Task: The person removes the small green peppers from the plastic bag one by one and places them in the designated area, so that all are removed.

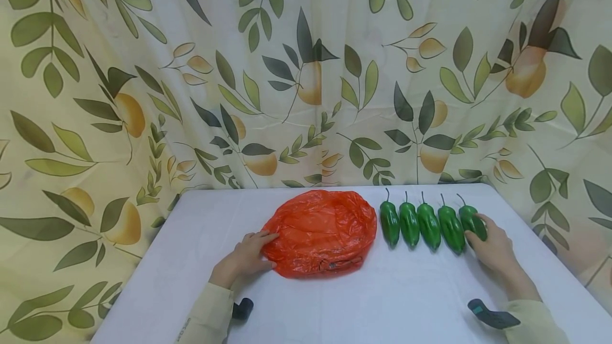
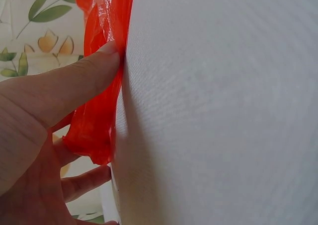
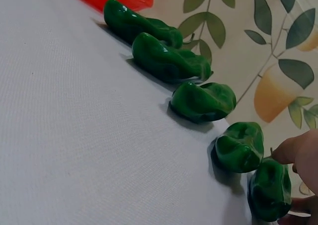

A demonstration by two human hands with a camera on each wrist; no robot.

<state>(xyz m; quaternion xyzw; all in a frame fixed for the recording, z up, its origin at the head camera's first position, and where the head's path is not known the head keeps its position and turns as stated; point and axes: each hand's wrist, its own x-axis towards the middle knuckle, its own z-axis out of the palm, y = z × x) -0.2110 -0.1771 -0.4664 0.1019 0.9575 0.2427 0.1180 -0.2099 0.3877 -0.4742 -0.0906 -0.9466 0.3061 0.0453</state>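
A crumpled red plastic bag lies on the white table. My left hand rests at its left edge; in the left wrist view the thumb touches the red plastic and the other fingers are spread beside it. Several green peppers lie in a row right of the bag, stems toward the curtain. My right hand holds the rightmost green pepper between thumb and fingers. In the right wrist view that pepper sits close beside its neighbour, and much of the hand is out of frame.
A white cloth covers the table. Behind its far edge hangs a leaf-and-fruit patterned curtain. Dark straps with camera parts sit at the left wrist and the right wrist.
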